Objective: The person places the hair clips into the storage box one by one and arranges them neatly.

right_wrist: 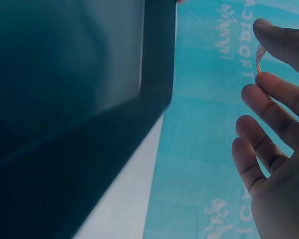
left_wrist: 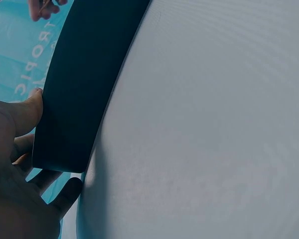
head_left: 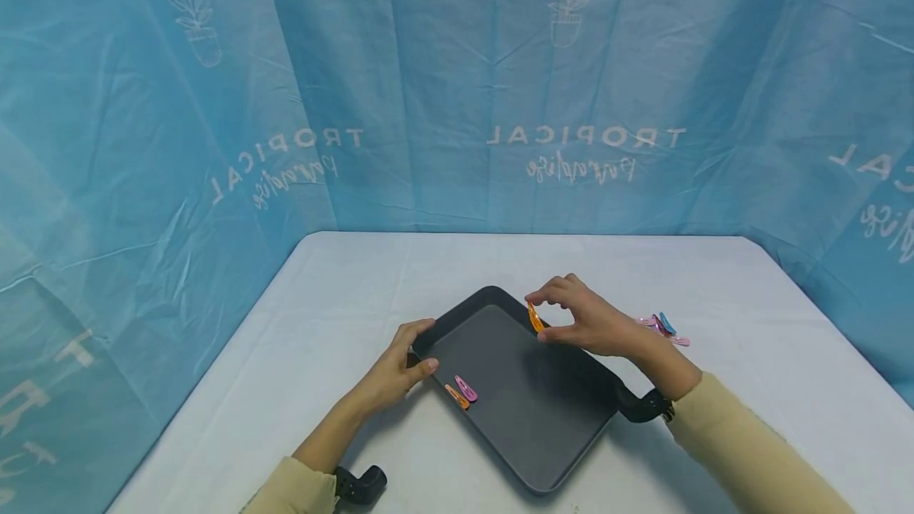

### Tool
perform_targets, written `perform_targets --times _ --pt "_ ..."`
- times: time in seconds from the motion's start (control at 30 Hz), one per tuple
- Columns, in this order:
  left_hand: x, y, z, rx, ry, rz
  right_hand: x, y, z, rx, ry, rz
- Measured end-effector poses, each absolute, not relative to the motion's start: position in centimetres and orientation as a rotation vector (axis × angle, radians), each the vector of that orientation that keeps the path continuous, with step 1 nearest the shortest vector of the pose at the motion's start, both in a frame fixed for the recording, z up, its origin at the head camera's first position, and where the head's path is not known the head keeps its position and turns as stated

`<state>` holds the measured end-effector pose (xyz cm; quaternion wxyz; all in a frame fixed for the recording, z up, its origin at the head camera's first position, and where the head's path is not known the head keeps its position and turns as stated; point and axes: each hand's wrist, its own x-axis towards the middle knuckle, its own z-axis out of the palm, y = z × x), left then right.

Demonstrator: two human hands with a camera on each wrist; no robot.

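Note:
A dark grey rectangular baking tray (head_left: 510, 403) lies turned at an angle on the white table. At its left corner my left hand (head_left: 401, 363) grips the rim, the thumb over the inner side and the fingers outside; the left wrist view shows this hand (left_wrist: 25, 159) against the tray's dark wall (left_wrist: 84, 94). Above the tray's far right side, my right hand (head_left: 585, 320) pinches an orange snap hair clip (head_left: 535, 319) between thumb and forefinger. The clip (right_wrist: 259, 59) appears edge-on in the right wrist view. Inside the tray, a pink hair clip (head_left: 466, 389) and another orange hair clip (head_left: 457, 397) lie side by side near the left wall.
Beyond the right forearm, a small pile of pink and blue hair clips (head_left: 664, 327) rests on the white tablecloth (head_left: 357, 292), partly hidden by the arm. Blue printed curtains (head_left: 443, 86) hang behind and at both sides of the table.

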<state>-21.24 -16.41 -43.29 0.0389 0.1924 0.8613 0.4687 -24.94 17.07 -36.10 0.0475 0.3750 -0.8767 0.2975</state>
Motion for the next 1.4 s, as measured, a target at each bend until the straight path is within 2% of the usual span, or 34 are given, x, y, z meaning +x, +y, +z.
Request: perform_targets --times 0.43,0.8,1.4 --pt "-21.3 -16.4 -43.2 0.598 2.64 1.444 -25.1 13.7 -37.0 1.314 -2.71 0.896" --pt "-21.4 -16.3 -43.2 0.608 2.659 1.432 -24.7 11.2 -37.7 1.3 -2.835 0.904" --pt "-21.4 -16.3 -43.3 0.575 2.619 1.472 -24.6 9.0 -39.9 1.467 -2.883 0.736"
